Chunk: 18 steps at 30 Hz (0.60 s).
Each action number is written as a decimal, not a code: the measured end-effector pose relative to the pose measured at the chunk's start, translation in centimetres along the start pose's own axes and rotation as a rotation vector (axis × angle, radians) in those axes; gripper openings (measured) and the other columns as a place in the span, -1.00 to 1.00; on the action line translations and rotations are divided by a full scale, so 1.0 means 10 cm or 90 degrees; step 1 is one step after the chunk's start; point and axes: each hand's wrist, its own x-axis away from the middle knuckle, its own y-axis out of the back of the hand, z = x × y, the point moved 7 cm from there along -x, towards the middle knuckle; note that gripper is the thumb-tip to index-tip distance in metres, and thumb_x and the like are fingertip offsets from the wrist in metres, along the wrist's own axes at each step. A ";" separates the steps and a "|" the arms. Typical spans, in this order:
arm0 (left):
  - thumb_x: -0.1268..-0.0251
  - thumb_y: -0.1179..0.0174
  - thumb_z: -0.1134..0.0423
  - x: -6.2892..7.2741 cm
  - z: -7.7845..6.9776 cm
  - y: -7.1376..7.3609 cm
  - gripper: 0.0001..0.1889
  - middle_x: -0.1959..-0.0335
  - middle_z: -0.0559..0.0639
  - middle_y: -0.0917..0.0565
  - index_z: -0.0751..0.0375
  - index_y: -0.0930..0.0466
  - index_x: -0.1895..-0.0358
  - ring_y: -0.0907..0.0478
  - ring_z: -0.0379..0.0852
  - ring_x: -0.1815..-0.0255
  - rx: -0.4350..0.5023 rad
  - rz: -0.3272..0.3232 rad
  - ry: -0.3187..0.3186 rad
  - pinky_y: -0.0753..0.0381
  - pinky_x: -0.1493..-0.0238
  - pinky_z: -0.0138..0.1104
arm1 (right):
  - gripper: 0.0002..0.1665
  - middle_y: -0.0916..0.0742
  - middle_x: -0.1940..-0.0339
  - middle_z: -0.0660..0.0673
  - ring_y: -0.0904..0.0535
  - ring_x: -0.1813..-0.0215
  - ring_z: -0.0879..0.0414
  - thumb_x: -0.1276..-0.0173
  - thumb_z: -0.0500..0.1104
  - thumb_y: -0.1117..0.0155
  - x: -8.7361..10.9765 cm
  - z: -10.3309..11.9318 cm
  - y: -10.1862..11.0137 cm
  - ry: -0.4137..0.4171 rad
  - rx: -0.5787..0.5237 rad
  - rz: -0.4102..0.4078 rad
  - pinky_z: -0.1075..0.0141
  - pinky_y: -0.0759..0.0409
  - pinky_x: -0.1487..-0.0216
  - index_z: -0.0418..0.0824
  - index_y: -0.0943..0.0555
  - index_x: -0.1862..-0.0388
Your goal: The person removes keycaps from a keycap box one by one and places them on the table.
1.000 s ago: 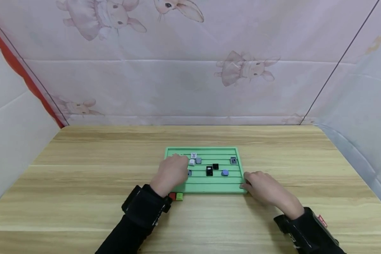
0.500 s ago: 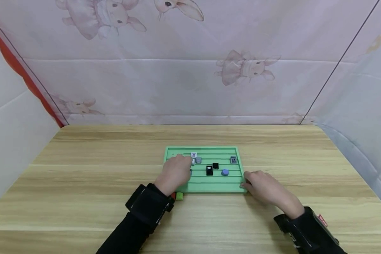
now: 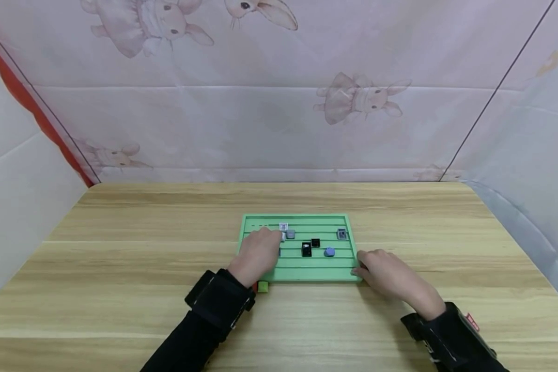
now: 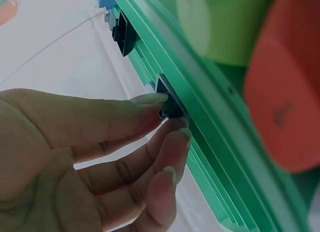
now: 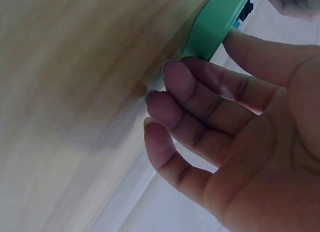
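A ridged green tray lies on the table, bearing several small keycaps. Over its left part reaches my left hand; in the left wrist view its thumb and index finger pinch a dark hollow keycap close against the tray. Beside that hand are a white keycap and a grey keycap. My right hand holds the tray's front right corner, thumb on the rim and index finger against the side, the other fingers loosely bent in the right wrist view.
Farther right on the tray are black keycaps, a blue keycap and a grey-blue keycap. A green keycap and a partly covered red keycap sit at the tray's front edge, beneath my left wrist.
My left hand has shifted slightly to the right, covering more of the white keycap beside it and of the red one in front. The right hand and the tray stay in place.
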 end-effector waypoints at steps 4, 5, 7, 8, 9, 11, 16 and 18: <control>-0.20 -0.04 0.52 0.00 0.00 -0.01 -0.77 0.75 -0.08 -0.19 0.22 -0.40 0.59 -0.10 -0.22 0.74 -0.005 0.000 0.001 -0.10 0.77 -0.47 | -0.76 -0.37 0.70 0.02 -0.25 0.63 0.20 -0.24 -0.21 -0.23 0.00 -0.01 -0.01 -0.006 -0.005 0.003 0.40 -0.24 0.60 -0.17 -0.39 0.56; -0.20 -0.04 0.52 0.00 0.00 -0.01 -0.77 0.76 -0.08 -0.19 0.22 -0.40 0.59 -0.10 -0.22 0.74 -0.006 -0.001 0.001 -0.10 0.77 -0.47 | -0.76 -0.37 0.70 0.02 -0.26 0.63 0.20 -0.24 -0.21 -0.23 -0.01 -0.01 -0.01 -0.009 -0.006 0.004 0.40 -0.24 0.60 -0.17 -0.39 0.56; -0.20 -0.05 0.52 -0.01 0.01 -0.02 -0.77 0.75 -0.08 -0.21 0.22 -0.41 0.58 -0.12 -0.22 0.73 -0.010 -0.003 0.002 -0.11 0.76 -0.46 | -0.76 -0.37 0.70 0.02 -0.26 0.62 0.20 -0.25 -0.21 -0.22 0.00 -0.01 -0.01 -0.009 -0.005 0.003 0.39 -0.24 0.60 -0.17 -0.40 0.56; -0.20 -0.05 0.52 -0.01 0.01 -0.02 -0.78 0.75 -0.07 -0.22 0.22 -0.41 0.58 -0.12 -0.21 0.73 -0.013 -0.004 0.003 -0.12 0.76 -0.46 | -0.76 -0.37 0.70 0.02 -0.26 0.62 0.20 -0.25 -0.21 -0.22 0.00 -0.01 -0.01 -0.008 -0.004 0.003 0.39 -0.23 0.60 -0.17 -0.40 0.56; -0.20 -0.05 0.51 -0.01 0.01 -0.01 -0.78 0.75 -0.07 -0.22 0.23 -0.42 0.58 -0.13 -0.21 0.72 -0.017 -0.007 0.003 -0.12 0.76 -0.46 | -0.76 -0.37 0.69 0.01 -0.26 0.62 0.20 -0.25 -0.21 -0.22 0.00 -0.01 -0.01 -0.007 -0.003 0.001 0.39 -0.24 0.60 -0.17 -0.40 0.56; -0.19 -0.07 0.51 -0.01 0.01 -0.01 -0.81 0.74 -0.06 -0.27 0.24 -0.44 0.56 -0.16 -0.21 0.72 -0.021 -0.008 0.004 -0.14 0.75 -0.45 | -0.76 -0.37 0.69 0.02 -0.25 0.62 0.20 -0.25 -0.21 -0.22 0.00 -0.01 -0.01 -0.007 -0.002 0.000 0.39 -0.23 0.60 -0.17 -0.40 0.56; -0.17 -0.10 0.51 0.00 0.01 0.00 -0.89 0.70 -0.03 -0.35 0.27 -0.50 0.46 -0.20 -0.19 0.68 -0.024 -0.010 0.008 -0.19 0.73 -0.43 | -0.75 -0.37 0.70 0.02 -0.25 0.62 0.20 -0.25 -0.21 -0.22 0.00 0.00 0.00 -0.002 0.000 -0.003 0.39 -0.23 0.60 -0.17 -0.39 0.57; -0.16 -0.10 0.52 0.01 0.01 0.02 -0.90 0.69 -0.02 -0.36 0.28 -0.51 0.44 -0.20 -0.18 0.67 -0.022 -0.013 0.008 -0.19 0.73 -0.43 | -0.75 -0.37 0.70 0.02 -0.25 0.62 0.20 -0.25 -0.21 -0.22 0.00 0.00 -0.01 -0.002 0.000 -0.003 0.39 -0.23 0.60 -0.17 -0.39 0.56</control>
